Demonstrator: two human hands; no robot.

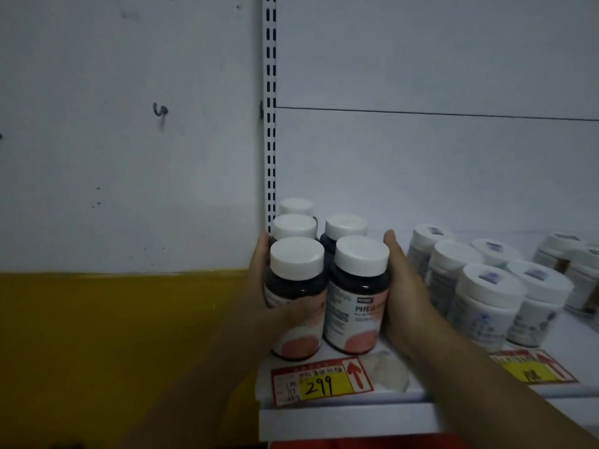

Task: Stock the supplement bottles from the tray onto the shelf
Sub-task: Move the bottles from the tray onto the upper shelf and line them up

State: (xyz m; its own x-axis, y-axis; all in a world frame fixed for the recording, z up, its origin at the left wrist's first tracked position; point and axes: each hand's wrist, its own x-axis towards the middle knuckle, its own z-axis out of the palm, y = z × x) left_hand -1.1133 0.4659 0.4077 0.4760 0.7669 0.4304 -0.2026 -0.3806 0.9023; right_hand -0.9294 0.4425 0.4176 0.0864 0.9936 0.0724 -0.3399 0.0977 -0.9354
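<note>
Several dark supplement bottles with white caps and pink labels stand in two rows at the left end of the white shelf (pixel 340 413). My left hand (pixel 275 303) wraps the front left bottle (pixel 296 286), thumb across its label. My right hand (pixel 405 293) presses flat against the outer side of the front right bottle (pixel 356 296). Three more bottles (pixel 345 226) stand behind them, up to the shelf's back panel. The tray is out of view.
White jars with white lids (pixel 486 296) fill the shelf just right of my right hand. A slotted upright (pixel 270 124) rises behind the bottles. Price tags (pixel 321 380) sit along the shelf's front lip. Left of the shelf is a white and yellow wall (pixel 129 189).
</note>
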